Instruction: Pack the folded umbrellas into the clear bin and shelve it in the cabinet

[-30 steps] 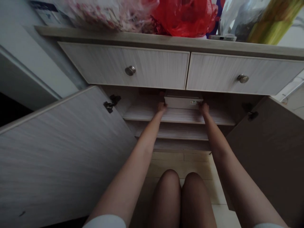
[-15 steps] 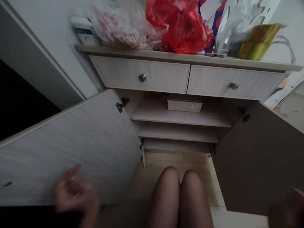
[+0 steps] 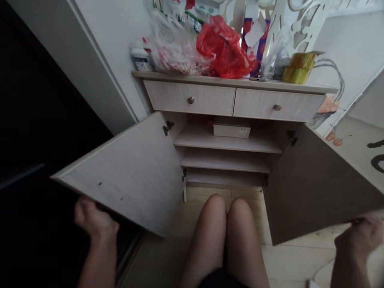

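A low pale wood-grain cabinet stands before me with both doors swung outward. At the free edge of the left cabinet door (image 3: 129,172) is my left hand (image 3: 93,218), its fingers curled and partly hidden behind the edge. My right hand (image 3: 361,236) is closed at the lower outer edge of the right cabinet door (image 3: 318,192), fingertips partly out of sight. Inside, a white box (image 3: 231,130) with a small label sits on the top shelf (image 3: 198,136).
Two closed drawers with round knobs (image 3: 191,100) run above the opening. On the cabinet top are a red plastic bag (image 3: 225,50), a clear bag (image 3: 177,52), a white bottle (image 3: 141,59) and a yellow packet (image 3: 299,67). My knees (image 3: 217,208) are between the doors.
My left hand has moved from in front of the left door's inner face to its outer edge. My right hand shows more fully at the right door's edge. The whole view has shifted.
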Demonstrator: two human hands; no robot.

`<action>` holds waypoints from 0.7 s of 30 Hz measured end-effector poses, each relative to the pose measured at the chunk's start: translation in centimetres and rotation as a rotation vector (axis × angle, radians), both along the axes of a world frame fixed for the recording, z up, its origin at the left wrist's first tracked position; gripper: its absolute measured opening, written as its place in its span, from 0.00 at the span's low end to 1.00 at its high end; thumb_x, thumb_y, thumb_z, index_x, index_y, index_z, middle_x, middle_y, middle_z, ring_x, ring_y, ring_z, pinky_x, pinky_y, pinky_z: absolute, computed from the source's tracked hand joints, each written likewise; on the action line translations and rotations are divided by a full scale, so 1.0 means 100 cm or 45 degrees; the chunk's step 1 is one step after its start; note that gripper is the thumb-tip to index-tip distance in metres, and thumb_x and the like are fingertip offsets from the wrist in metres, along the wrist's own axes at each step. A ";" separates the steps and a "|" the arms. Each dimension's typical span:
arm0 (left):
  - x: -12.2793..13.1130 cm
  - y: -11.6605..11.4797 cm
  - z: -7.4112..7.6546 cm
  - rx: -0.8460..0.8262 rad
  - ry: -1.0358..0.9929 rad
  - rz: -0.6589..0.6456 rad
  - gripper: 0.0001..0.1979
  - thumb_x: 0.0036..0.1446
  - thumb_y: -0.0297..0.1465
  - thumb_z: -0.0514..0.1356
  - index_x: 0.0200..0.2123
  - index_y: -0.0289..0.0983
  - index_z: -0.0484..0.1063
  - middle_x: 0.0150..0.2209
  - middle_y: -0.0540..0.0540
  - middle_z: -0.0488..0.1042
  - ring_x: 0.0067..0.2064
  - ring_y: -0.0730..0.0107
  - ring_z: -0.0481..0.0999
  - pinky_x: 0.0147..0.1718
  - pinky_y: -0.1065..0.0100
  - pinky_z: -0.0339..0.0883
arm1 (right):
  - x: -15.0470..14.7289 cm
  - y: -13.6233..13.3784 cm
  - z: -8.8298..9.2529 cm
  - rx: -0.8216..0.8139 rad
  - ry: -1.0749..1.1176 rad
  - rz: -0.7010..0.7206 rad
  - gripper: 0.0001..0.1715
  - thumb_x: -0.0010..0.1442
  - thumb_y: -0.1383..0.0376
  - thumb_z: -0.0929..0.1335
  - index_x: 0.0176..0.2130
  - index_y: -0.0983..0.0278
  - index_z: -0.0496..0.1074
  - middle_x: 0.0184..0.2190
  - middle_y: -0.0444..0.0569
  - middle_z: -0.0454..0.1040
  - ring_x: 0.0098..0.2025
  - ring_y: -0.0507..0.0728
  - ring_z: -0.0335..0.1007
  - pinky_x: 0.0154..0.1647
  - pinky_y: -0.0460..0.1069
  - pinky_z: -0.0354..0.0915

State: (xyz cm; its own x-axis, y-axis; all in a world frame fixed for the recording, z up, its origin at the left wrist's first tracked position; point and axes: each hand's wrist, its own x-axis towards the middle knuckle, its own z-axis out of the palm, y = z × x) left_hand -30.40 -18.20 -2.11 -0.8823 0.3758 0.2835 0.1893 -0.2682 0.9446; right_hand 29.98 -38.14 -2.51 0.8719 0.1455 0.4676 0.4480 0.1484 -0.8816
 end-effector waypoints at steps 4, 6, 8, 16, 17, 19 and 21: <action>0.040 -0.013 -0.023 0.017 0.120 -0.102 0.10 0.49 0.45 0.64 0.37 0.57 0.78 0.45 0.65 0.82 0.56 0.50 0.78 0.60 0.42 0.68 | -0.010 0.052 -0.028 0.084 0.094 0.045 0.22 0.54 0.45 0.72 0.40 0.57 0.73 0.36 0.52 0.76 0.43 0.68 0.76 0.49 0.69 0.70; 0.060 -0.012 -0.033 0.033 0.221 -0.220 0.13 0.48 0.45 0.65 0.38 0.53 0.79 0.42 0.58 0.84 0.48 0.52 0.82 0.53 0.45 0.74 | -0.025 0.063 -0.034 0.016 0.052 0.181 0.27 0.52 0.45 0.73 0.42 0.61 0.74 0.36 0.54 0.77 0.40 0.65 0.76 0.45 0.64 0.72; 0.079 -0.005 -0.040 0.043 0.356 -0.334 0.15 0.49 0.47 0.65 0.37 0.45 0.80 0.37 0.49 0.84 0.40 0.55 0.83 0.45 0.52 0.79 | -0.043 0.073 -0.032 -0.025 0.014 0.328 0.27 0.53 0.45 0.73 0.43 0.62 0.74 0.35 0.54 0.78 0.36 0.62 0.77 0.40 0.59 0.73; 0.186 0.053 -0.036 0.075 0.579 -0.817 0.17 0.57 0.46 0.63 0.36 0.38 0.79 0.35 0.42 0.82 0.34 0.63 0.81 0.36 0.64 0.76 | -0.109 0.158 -0.014 -0.152 -0.107 0.823 0.22 0.59 0.47 0.69 0.43 0.61 0.73 0.36 0.52 0.80 0.35 0.58 0.78 0.34 0.52 0.74; 0.200 0.061 -0.033 0.055 0.579 -0.866 0.16 0.58 0.45 0.64 0.37 0.37 0.79 0.36 0.42 0.82 0.35 0.63 0.81 0.36 0.64 0.76 | -0.116 0.171 -0.012 -0.158 -0.113 0.851 0.23 0.59 0.46 0.69 0.42 0.61 0.73 0.36 0.52 0.80 0.35 0.58 0.78 0.33 0.52 0.73; 0.224 0.077 -0.028 0.004 0.589 -0.941 0.13 0.59 0.41 0.64 0.37 0.37 0.79 0.36 0.41 0.82 0.35 0.63 0.81 0.38 0.65 0.75 | -0.130 0.197 -0.007 -0.166 -0.133 0.893 0.23 0.59 0.45 0.68 0.41 0.61 0.72 0.36 0.52 0.80 0.34 0.58 0.78 0.32 0.51 0.73; 0.244 0.092 -0.024 -0.040 0.599 -0.979 0.10 0.60 0.37 0.64 0.38 0.36 0.80 0.37 0.40 0.82 0.36 0.64 0.81 0.39 0.65 0.74 | -0.140 0.221 -0.002 -0.169 -0.161 0.910 0.24 0.59 0.44 0.67 0.40 0.61 0.72 0.36 0.51 0.79 0.33 0.58 0.77 0.31 0.51 0.72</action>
